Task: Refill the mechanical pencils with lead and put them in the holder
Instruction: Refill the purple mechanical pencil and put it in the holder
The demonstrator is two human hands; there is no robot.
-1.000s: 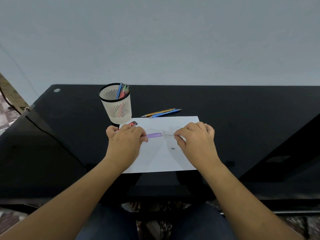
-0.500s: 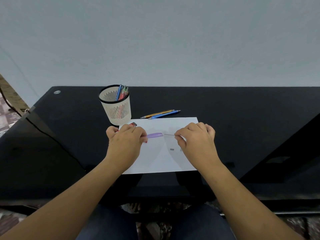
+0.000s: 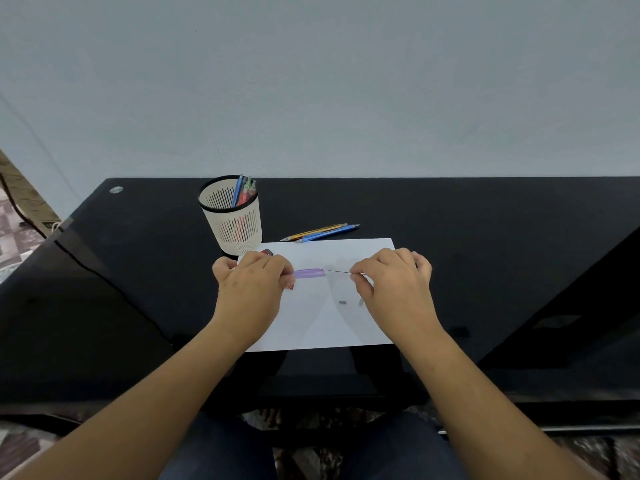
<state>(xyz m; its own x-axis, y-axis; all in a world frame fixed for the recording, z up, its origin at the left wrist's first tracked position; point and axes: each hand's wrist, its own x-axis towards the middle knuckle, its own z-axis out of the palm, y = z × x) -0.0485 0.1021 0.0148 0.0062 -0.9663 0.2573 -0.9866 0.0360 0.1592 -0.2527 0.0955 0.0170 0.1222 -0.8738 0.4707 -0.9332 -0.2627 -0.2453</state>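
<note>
Lying level above the paper [image 3: 311,327], the purple pencil [image 3: 309,273], gripped by the left hand [image 3: 251,292], aims its free end rightward at the lead [image 3: 341,271] pinched in the fingers [image 3: 355,278] of the right hand [image 3: 398,292], both on one axis, tip just short of it

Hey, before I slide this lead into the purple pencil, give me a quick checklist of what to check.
1. Purple pencil gripped in left hand: ok.
2. Lead pinched by right hand: ok.
3. Lead tip in line with the pencil's free end: ok, with a small gap between them.
4. Lead unbroken: cannot tell, part is hidden in the fingers.
5. Small grey piece on the paper, apart from both hands: ok.
6. Holder upright, with room for another pencil: ok.
</note>
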